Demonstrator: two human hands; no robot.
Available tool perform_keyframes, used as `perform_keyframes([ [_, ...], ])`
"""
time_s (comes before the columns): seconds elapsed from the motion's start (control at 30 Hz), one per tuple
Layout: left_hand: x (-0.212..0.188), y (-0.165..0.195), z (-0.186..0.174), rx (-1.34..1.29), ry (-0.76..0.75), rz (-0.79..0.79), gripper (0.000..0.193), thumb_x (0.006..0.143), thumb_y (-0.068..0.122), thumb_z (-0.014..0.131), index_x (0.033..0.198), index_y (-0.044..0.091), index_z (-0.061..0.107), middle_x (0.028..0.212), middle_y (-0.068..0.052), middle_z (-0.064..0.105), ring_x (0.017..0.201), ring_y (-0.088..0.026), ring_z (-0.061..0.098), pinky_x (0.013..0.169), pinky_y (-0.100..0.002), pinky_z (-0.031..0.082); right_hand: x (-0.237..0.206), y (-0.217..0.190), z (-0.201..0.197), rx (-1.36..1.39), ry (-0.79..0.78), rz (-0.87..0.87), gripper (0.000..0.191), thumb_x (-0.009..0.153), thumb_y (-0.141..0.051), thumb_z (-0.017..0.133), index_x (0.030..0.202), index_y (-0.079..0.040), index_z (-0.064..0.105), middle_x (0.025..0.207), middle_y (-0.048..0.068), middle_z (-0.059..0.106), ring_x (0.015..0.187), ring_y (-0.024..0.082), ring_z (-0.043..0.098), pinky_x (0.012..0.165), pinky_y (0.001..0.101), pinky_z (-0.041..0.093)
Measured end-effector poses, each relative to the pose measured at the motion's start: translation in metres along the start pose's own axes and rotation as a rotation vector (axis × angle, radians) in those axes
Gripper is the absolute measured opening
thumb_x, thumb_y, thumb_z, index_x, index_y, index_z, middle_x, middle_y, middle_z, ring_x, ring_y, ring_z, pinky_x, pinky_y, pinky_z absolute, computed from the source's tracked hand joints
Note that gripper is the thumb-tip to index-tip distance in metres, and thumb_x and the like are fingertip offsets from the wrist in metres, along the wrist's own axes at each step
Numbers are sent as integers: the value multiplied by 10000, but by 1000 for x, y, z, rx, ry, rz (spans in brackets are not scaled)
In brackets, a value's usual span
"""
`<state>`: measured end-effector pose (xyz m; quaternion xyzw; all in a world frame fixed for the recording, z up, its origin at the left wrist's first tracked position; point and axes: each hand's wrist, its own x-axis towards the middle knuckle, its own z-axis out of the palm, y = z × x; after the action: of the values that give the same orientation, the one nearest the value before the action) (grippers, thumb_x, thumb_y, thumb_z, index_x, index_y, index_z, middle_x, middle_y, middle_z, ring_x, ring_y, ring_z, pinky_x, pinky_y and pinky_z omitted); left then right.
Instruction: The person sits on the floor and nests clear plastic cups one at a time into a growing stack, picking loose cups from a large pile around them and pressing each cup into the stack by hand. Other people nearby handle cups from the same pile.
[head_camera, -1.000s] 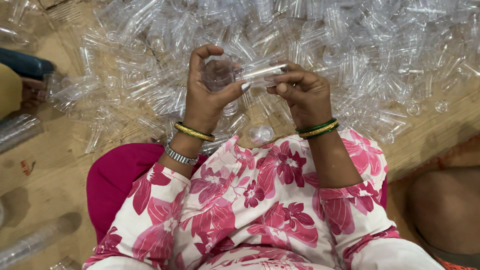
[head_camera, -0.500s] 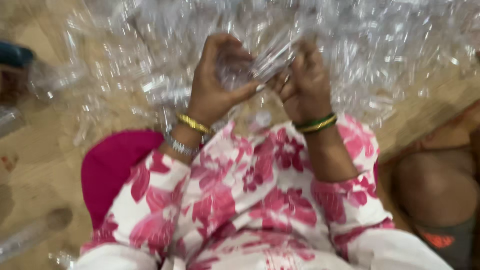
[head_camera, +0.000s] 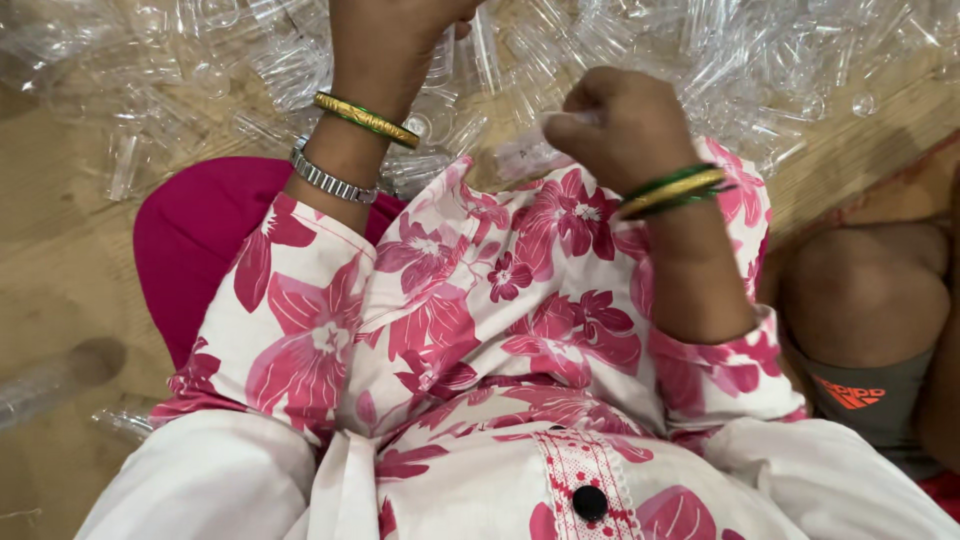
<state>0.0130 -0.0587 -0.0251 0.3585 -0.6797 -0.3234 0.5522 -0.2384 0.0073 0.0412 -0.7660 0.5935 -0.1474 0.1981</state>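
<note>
A heap of clear plastic tubes covers the floor across the top of the view. My left hand reaches up into the heap. Its fingers are cut off by the top edge, so what it holds is hidden. On that wrist are a gold-green bangle and a silver watch band. My right hand is curled into a fist over my lap, just in front of the heap. A small clear plastic piece is pinched under its thumb. Green and gold bangles ring that wrist. My sleeves are white with pink flowers.
I sit on a pink cushion on a wooden floor. Another person's bare knee is close on my right. A clear plastic bottle lies on the floor at my left.
My hands held a clear piece together in front of me. They have come apart: the left has gone up to the frame's top edge, the right has closed into a fist. The view has tilted down.
</note>
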Motion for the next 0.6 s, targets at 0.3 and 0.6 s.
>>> perform_keyframes([
  [0.3, 2, -18, 10, -42, 40, -214, 219, 972, 173, 792, 802, 47, 738, 706, -3, 730, 615, -72, 703, 569, -234, 537, 15, -6, 27, -126, 151, 45, 320, 824, -378, 810, 878, -63, 786, 835, 154, 746, 785, 343, 722, 770, 449, 572],
  [0.6, 4, -19, 8, -20, 22, -200, 185, 968, 155, 813, 871, 39, 706, 744, -12, 723, 628, -77, 696, 567, -238, 541, -3, -8, 10, -23, 63, -183, 468, 754, -235, 854, 1137, 10, 743, 920, 180, 710, 764, 297, 721, 692, 413, 588],
])
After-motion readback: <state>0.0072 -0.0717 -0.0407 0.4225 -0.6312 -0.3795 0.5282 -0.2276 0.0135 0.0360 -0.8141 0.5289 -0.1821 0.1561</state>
